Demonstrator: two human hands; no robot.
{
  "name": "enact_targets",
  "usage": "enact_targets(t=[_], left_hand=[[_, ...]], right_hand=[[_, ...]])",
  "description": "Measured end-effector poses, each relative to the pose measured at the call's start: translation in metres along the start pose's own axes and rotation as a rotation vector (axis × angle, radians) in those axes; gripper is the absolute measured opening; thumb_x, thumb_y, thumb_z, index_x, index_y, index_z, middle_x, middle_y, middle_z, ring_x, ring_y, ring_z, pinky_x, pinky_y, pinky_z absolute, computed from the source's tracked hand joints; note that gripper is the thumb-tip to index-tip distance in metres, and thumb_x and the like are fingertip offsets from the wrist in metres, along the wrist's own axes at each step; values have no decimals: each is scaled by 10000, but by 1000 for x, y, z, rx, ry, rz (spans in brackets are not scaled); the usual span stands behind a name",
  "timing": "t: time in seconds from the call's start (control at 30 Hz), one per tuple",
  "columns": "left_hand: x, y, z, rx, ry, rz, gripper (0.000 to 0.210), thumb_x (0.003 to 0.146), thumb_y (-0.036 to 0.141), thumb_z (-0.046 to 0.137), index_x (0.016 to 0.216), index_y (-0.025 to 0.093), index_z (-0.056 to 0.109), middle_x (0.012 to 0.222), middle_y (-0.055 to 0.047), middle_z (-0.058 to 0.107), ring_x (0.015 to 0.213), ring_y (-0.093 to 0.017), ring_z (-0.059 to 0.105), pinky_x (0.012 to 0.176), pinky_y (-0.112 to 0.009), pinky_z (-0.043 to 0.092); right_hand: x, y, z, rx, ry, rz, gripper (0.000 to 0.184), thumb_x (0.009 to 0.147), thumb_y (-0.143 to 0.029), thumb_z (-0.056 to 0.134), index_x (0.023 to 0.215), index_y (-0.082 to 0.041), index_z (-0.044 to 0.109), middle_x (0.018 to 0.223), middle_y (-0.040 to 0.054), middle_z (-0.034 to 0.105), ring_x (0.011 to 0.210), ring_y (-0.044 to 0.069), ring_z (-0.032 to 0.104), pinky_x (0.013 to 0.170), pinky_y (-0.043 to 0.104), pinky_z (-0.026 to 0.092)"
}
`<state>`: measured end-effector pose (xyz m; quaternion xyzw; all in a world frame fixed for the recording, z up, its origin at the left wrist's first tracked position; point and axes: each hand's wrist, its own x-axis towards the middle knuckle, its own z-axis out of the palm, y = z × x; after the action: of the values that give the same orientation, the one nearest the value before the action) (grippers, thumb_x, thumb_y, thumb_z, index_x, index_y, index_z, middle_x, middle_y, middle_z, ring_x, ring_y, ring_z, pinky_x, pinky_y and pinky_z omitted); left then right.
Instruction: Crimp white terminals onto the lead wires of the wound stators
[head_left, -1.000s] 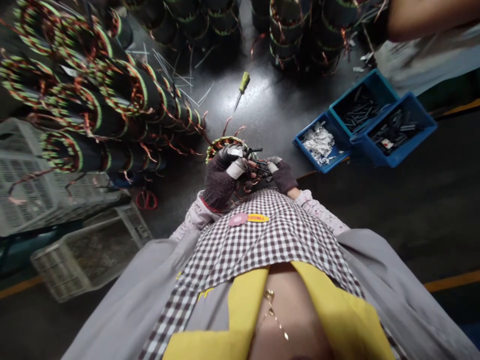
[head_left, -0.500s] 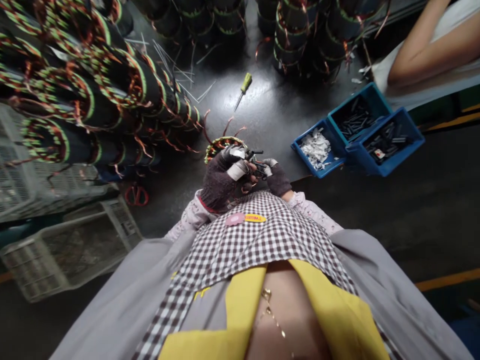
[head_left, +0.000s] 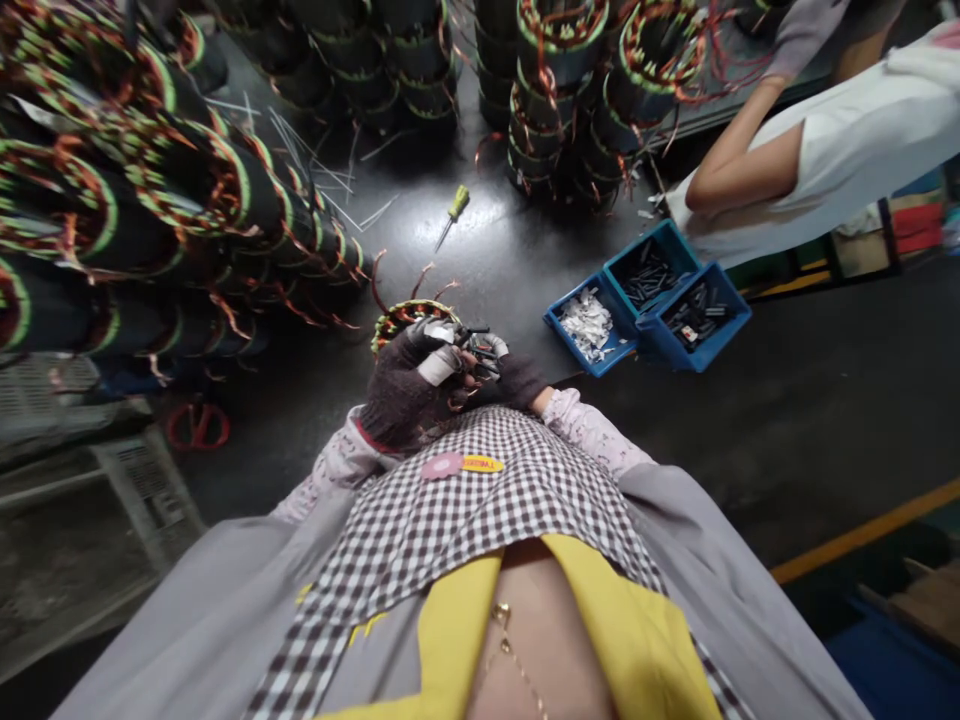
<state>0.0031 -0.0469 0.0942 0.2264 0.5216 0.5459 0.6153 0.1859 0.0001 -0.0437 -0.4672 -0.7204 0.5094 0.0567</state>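
In front of my apron, my left hand (head_left: pixel 412 380), in a dark fingerless glove with white tape on its fingers, is closed around short black tubes (head_left: pixel 475 330). My right hand (head_left: pixel 517 375), gloved and taped likewise, meets it from the other side. Its fingers are bent together at the same tubes; what exactly they pinch is hidden. A motor stator (head_left: pixel 411 308) with copper windings and a green-yellow rim stands just beyond my left hand, partly covered by it. Reddish wire leads (head_left: pixel 424 278) stick up from its far side.
Stacked stators (head_left: pixel 202 190) fill the left and back. A yellow-handled screwdriver (head_left: pixel 454 212) lies mid-table. At right are a bin of white scraps (head_left: pixel 551 318) and bins of black tubes (head_left: pixel 701 350). Red-handled scissors (head_left: pixel 199 425) lie left. A co-worker's arm (head_left: pixel 742 180) rests at right.
The view has turned, so bins and stators sit further left and more of the co-worker shows. My hands stay together at the black tubes, with only slight finger movement.
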Motion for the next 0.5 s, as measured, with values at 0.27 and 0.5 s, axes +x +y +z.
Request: enact_targets(t=[0.27, 0.5], left_hand=[[5, -3, -2, 39, -28, 59, 383, 717, 443, 989, 831, 216, 702, 771, -32, 758, 580, -179, 678, 436, -320, 560], [-1, 9, 4, 115, -16, 61, 408, 688, 465, 1000, 830, 213, 712, 732, -3, 749, 541, -176, 680, 422, -305, 567]], right_hand=[[29, -6, -8, -310, -116, 0, 84, 955, -200, 719, 1033, -166, 722, 953, 96, 795, 907, 219, 737, 824, 277, 536], [-2, 1, -45, 115, 146, 5, 269, 988, -395, 707, 1171, -197, 709, 1000, 59, 772, 858, 190, 706, 824, 322, 593]])
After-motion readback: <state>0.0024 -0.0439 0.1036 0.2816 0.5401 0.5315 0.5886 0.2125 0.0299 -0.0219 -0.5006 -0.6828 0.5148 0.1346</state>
